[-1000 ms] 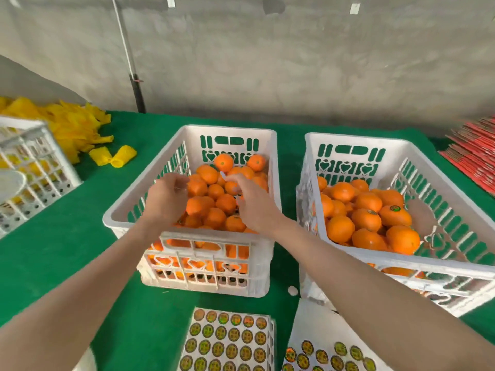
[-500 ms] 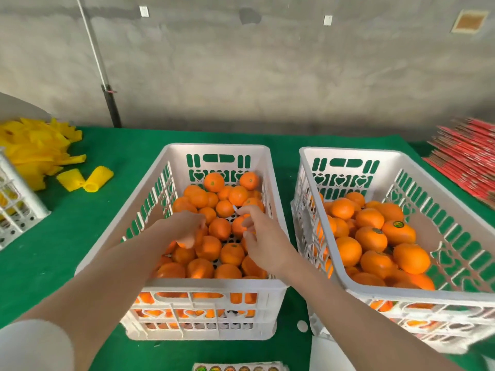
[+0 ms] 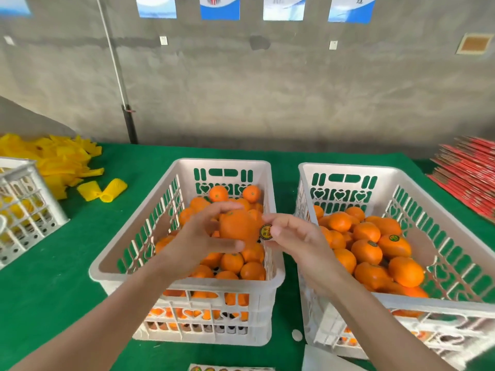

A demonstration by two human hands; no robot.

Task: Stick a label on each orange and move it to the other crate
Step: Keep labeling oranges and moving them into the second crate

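Head view: the left hand holds one round orange up above the heap in the left white slotted plastic crate. Its fingers curl over the top of the fruit and the thumb presses in from the near side. The held orange is above the right half of that crate, clear of the fruit below.

The right hand is just right of it, over the gap between the two crates. Its thumb and forefinger are pressed together, pinching a small round black-and-yellow label. The other fingers are loosely curled behind. The label sits at the right edge of the held orange; I cannot tell whether it touches the skin.

The right white slotted plastic crate stands just beside the left one on the green-covered table. It holds a layer of oranges, and a few of them, such as the labelled orange, show a dark round sticker on top.

Far left on the table lies a pile of yellow foam net sleeves. Part of a third white crate shows at the left edge. A stack of flat red sheets lies at the far right. A sheet of round labels peeks in at the near edge. A grey concrete wall rises behind the table.
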